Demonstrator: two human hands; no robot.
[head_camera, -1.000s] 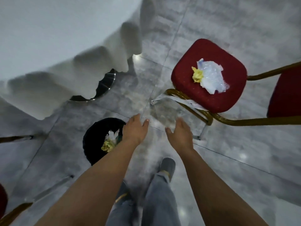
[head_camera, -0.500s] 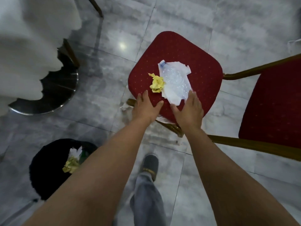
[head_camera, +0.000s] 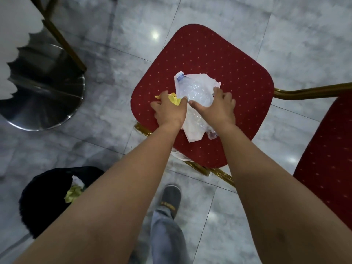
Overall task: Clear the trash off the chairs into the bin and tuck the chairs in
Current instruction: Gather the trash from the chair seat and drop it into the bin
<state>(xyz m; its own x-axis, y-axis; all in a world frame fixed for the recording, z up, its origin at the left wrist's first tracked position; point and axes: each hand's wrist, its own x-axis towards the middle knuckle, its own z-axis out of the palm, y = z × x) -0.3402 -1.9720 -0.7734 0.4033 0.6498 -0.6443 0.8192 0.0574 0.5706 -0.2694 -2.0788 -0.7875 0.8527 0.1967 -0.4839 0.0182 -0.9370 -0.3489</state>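
A red dotted chair seat (head_camera: pixel 219 60) with gold legs stands in the middle of the head view. On it lie a crushed clear plastic bottle (head_camera: pixel 196 92) with a blue neck, white paper (head_camera: pixel 192 132) under it, and a crumpled yellow wad (head_camera: pixel 174 98). My left hand (head_camera: pixel 168 110) lies over the yellow wad, fingers curling around it. My right hand (head_camera: pixel 219 105) is spread on the bottle, thumb and fingers either side of it. The black bin (head_camera: pixel 38 199) sits at lower left with yellow and white trash inside.
A round chrome table base (head_camera: pixel 43 100) and white tablecloth edge (head_camera: pixel 11 44) are at the left, with a gold chair leg (head_camera: pixel 64 42) crossing there. The chair's red backrest (head_camera: pixel 327 168) stands at the right. Grey marble floor surrounds everything; my shoe (head_camera: pixel 170 199) is below.
Both hands moved forward from the seat's near edge onto the trash: the left now covers the yellow wad, the right rests on the bottle. The camera came closer to the chair.
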